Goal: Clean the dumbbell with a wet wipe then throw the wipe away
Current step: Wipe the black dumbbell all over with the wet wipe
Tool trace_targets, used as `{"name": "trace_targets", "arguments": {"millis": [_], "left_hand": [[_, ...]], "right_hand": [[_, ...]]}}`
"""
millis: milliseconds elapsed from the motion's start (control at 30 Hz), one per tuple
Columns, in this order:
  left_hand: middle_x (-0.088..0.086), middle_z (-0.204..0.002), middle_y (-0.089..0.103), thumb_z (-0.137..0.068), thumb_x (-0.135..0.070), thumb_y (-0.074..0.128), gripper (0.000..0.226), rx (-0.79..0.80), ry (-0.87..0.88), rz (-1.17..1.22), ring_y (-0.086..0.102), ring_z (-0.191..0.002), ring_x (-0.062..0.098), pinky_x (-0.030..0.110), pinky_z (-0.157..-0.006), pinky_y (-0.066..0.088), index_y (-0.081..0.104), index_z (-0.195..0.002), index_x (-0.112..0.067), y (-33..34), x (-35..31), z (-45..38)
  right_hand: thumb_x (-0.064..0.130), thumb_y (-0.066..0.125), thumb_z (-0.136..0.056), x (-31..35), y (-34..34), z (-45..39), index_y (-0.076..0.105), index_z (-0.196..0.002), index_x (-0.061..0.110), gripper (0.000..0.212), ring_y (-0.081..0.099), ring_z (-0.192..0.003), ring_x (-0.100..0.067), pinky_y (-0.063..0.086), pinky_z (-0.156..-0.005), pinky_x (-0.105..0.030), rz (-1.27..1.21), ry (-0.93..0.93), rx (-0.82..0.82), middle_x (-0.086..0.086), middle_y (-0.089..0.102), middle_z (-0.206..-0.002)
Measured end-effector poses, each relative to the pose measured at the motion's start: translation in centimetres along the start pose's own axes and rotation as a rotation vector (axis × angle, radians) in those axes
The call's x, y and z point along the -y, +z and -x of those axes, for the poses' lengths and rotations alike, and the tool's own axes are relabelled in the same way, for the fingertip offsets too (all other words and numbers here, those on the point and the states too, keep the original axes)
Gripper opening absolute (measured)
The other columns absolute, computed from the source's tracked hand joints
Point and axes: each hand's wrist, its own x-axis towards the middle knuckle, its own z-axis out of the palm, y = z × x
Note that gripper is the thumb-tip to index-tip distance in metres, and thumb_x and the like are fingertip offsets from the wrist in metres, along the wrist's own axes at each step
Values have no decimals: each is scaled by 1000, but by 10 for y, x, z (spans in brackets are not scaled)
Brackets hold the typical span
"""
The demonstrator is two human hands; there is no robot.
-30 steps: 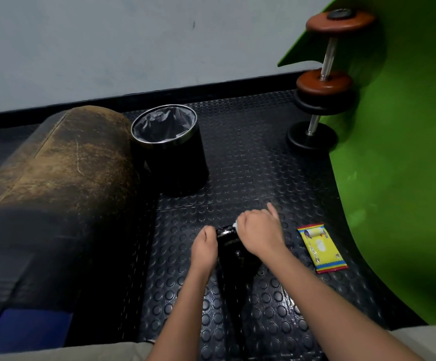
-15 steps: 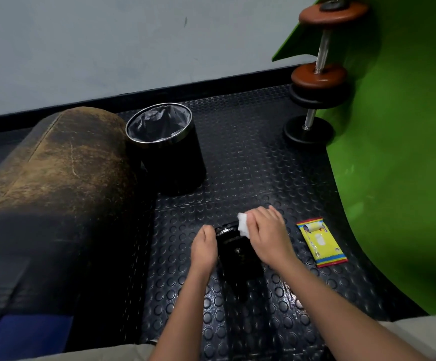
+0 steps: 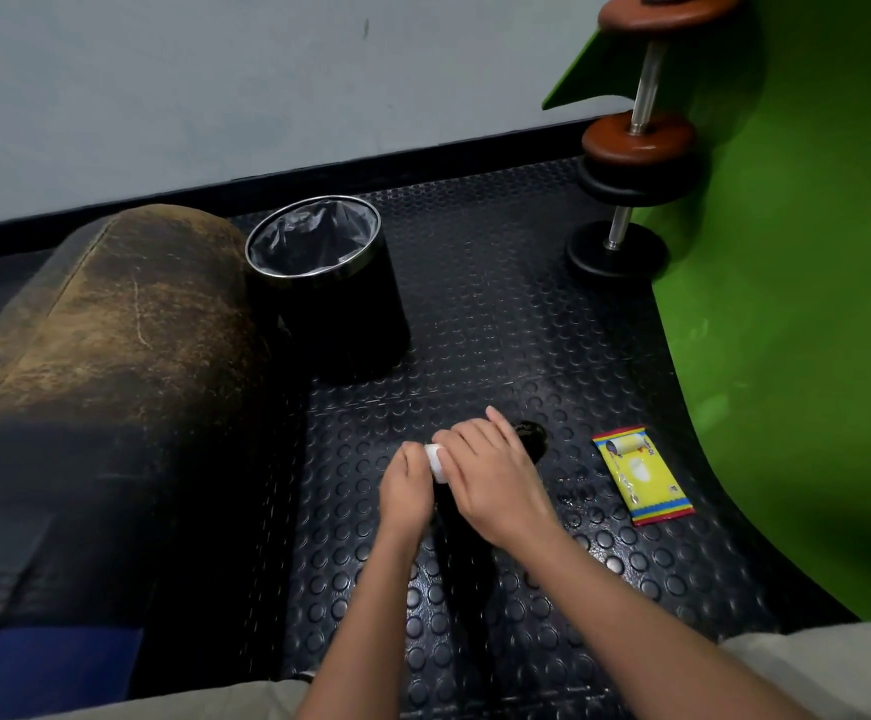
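We've got the black dumbbell (image 3: 529, 438) lying on the studded floor mat (image 3: 475, 314), just in front of the bin (image 3: 326, 288) and a bit to its right. It'll be heavy, hard and rounded, so it could roll under a push — best held by the handle or braced at one end. Our left hand (image 3: 406, 491) is curled against its side, steadying it, we think. Our right hand (image 3: 495, 483) presses the wipe (image 3: 436, 462) onto it, fingers closed over the cloth. The wipe's soft, damp and light — pinch it anywhere, then drop it in the bin. The wipe packet (image 3: 641, 475) sits further right of the bin.
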Motion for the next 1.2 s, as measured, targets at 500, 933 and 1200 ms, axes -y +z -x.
{"name": "trace_targets", "arguments": {"millis": [500,933,1200], "left_hand": [[-1,-68,39,-103,-32,28,37,-20,28,-25,36,-65,14,33,-61,33,35,-70,-19,0,-6,5],[0,-71,44,-102,-40,26,39,13,10,-2,41,-67,14,34,-65,37,40,-73,-19,-1,-2,5],[1,-70,39,-104,-33,25,37,-5,40,-12,36,-66,15,34,-61,33,36,-73,-16,-2,-6,4]], "right_hand": [[29,25,-100,-14,-14,-26,70,-85,14,50,62,-93,-22,25,-117,-41,37,438,57,-2,70,-91],[31,28,-104,-38,-2,4,60,-95,26,34,54,-96,-10,26,-115,-41,-137,280,-126,15,58,-93],[32,12,-95,-18,-14,-29,71,-86,13,62,62,-95,-23,28,-114,-42,25,522,86,-3,71,-93]]}}
